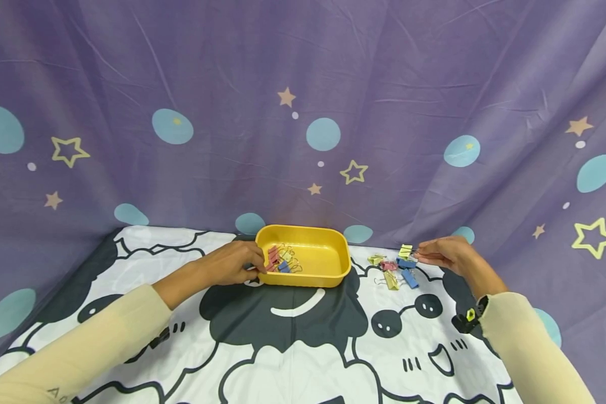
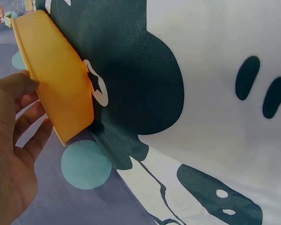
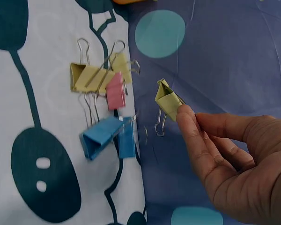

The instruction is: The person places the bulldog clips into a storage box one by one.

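Note:
A yellow plastic tray [image 1: 328, 279] sits on the cloth, with pink, yellow and blue binder clips [image 1: 284, 266] at its left end. My left hand [image 1: 234, 262] holds the tray's left end, thumb and fingers at the rim; its fingertips are partly hidden. Between thumb and fingers, my right hand [image 3: 243, 164] pinches a yellow binder clip [image 3: 167, 101] by its wire handle, raised above the surface. Beside it lies a loose group: yellow clips [image 3: 91, 77], a pink clip [image 3: 115, 91] and blue clips [image 3: 100, 136].
A white and black cartoon-print cloth [image 1: 293, 370] covers the table. Behind the tray hangs a purple curtain [image 1: 242, 73] with stars and blue spots, close to the table's back edge. The clip group lies to the right of the tray.

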`<action>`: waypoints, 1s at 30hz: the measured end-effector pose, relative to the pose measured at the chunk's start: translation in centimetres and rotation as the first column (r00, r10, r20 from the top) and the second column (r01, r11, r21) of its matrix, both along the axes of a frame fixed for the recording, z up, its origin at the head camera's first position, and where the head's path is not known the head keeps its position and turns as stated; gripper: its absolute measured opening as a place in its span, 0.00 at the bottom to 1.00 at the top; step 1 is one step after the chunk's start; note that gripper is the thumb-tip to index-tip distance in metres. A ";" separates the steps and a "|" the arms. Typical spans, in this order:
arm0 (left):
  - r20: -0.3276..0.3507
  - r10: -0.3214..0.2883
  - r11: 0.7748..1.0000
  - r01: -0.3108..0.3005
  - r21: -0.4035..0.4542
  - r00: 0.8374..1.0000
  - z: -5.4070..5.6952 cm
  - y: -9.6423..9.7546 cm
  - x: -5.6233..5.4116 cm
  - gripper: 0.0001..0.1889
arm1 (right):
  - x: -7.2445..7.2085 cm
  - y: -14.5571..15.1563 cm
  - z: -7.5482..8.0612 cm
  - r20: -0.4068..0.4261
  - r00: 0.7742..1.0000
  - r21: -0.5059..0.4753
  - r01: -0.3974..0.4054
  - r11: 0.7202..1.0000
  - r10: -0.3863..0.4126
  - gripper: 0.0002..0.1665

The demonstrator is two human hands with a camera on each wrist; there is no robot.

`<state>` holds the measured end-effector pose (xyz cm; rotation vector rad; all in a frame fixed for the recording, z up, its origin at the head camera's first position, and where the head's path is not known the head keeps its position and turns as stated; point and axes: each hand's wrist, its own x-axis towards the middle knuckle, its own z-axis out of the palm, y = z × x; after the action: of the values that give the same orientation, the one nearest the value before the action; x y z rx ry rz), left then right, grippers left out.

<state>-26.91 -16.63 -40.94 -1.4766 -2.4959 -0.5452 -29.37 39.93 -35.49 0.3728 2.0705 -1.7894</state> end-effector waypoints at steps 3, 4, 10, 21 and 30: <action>-0.004 -0.002 1.000 0.002 0.001 1.000 0.0 0.1 0.1 0.10 | -0.1 -1.0 0.0 -0.017 1.000 0.020 -0.014 1.000 0.014 0.27; -0.005 -0.002 1.000 0.002 0.002 1.000 0.1 0.1 0.1 0.10 | -0.1 -1.2 0.0 -0.022 1.000 0.021 -0.019 1.000 0.020 0.28; 0.000 0.005 1.000 -0.005 -0.001 1.000 0.3 0.2 0.2 0.10 | -0.3 -3.2 0.4 -0.070 0.996 0.063 -0.048 0.997 0.052 0.31; 0.042 0.034 0.999 -0.033 -0.022 0.999 0.3 0.1 0.2 0.08 | -0.8 -7.4 1.2 -0.115 0.988 0.067 -0.092 0.993 0.099 0.30; 0.025 0.016 1.000 -0.016 -0.007 1.000 0.2 0.1 0.3 0.09 | -1.4 -9.8 1.3 -0.111 0.988 0.043 -0.099 0.994 0.103 0.31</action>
<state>-26.65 -16.57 -40.72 -1.4597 -2.5286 -0.5566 -30.77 30.09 -34.18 0.1762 2.1615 -1.7510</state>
